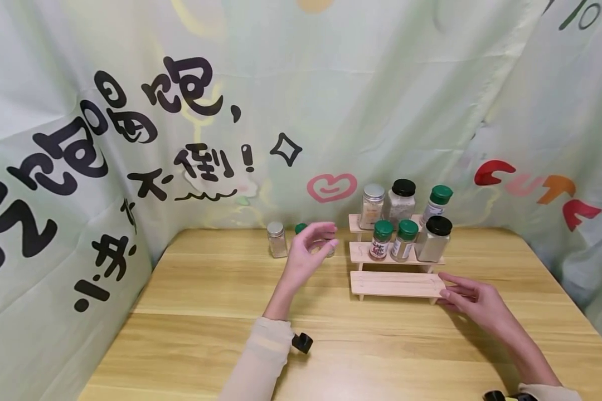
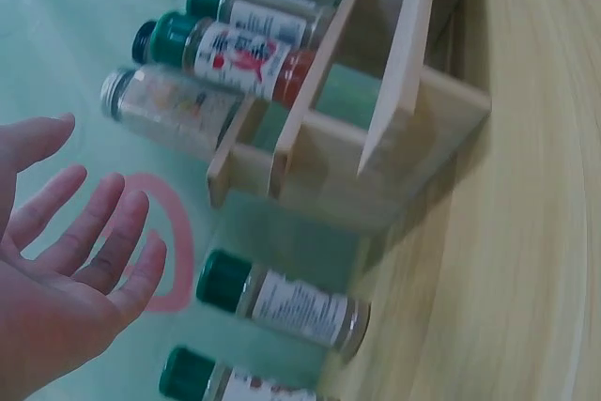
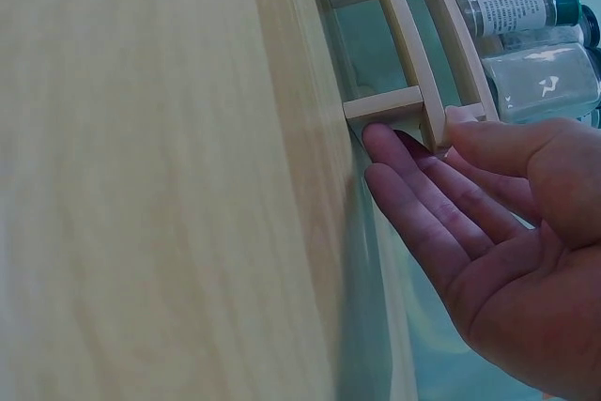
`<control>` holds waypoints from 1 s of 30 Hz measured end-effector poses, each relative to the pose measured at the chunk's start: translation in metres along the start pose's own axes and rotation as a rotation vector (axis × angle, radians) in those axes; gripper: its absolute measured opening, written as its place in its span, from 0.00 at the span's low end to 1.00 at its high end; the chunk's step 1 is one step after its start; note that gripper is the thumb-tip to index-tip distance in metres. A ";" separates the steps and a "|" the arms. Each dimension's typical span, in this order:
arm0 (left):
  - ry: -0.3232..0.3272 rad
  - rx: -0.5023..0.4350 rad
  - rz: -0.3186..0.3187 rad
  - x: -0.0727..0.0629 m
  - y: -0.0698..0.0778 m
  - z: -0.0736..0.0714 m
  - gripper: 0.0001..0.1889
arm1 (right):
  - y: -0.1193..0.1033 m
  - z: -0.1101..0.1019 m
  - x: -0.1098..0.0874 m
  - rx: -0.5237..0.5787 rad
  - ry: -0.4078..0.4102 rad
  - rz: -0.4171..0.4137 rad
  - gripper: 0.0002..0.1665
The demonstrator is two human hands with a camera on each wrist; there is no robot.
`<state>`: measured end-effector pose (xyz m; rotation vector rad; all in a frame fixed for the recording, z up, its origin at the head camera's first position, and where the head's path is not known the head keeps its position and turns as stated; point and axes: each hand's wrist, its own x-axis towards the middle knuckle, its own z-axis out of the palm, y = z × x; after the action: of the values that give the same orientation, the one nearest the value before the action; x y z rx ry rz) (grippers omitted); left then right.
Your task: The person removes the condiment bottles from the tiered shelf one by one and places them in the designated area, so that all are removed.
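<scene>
A three-step wooden spice rack (image 1: 396, 284) stands on the table with spice jars on its upper two steps. My right hand (image 1: 479, 303) holds the right end of its lowest step, thumb and fingers on either side of the board's corner (image 3: 437, 129). To the left of the rack, my left hand (image 1: 311, 250) is raised with fingers spread and slightly bent, holding nothing. Behind it are green-capped jars (image 1: 301, 228), partly hidden by the hand; the left wrist view shows one labelled jar (image 2: 300, 307) beside the rack. A silver-capped jar (image 1: 277, 242) stands further left.
On the top step are a silver-capped jar (image 1: 372, 209), a black-capped jar (image 1: 401, 205) and a green-capped one (image 1: 435, 203). The middle step bears two green-capped jars (image 1: 380, 242) and a larger black-capped jar (image 1: 433, 242). A printed cloth (image 1: 406, 100) hangs behind the wooden table (image 1: 195, 345).
</scene>
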<state>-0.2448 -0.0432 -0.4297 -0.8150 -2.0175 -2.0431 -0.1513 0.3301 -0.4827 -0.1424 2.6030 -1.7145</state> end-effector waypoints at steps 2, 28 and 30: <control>-0.011 0.000 0.000 0.002 0.000 0.007 0.19 | 0.001 0.000 0.000 0.017 -0.002 -0.015 0.29; -0.016 0.015 -0.065 0.021 0.007 0.078 0.20 | 0.003 -0.002 0.001 -0.003 -0.003 -0.028 0.28; -0.005 0.040 -0.074 0.023 0.005 0.082 0.20 | 0.003 -0.001 0.000 -0.008 -0.001 -0.033 0.28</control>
<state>-0.2403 0.0415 -0.4191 -0.7496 -2.1147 -2.0333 -0.1520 0.3327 -0.4852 -0.1874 2.6218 -1.7136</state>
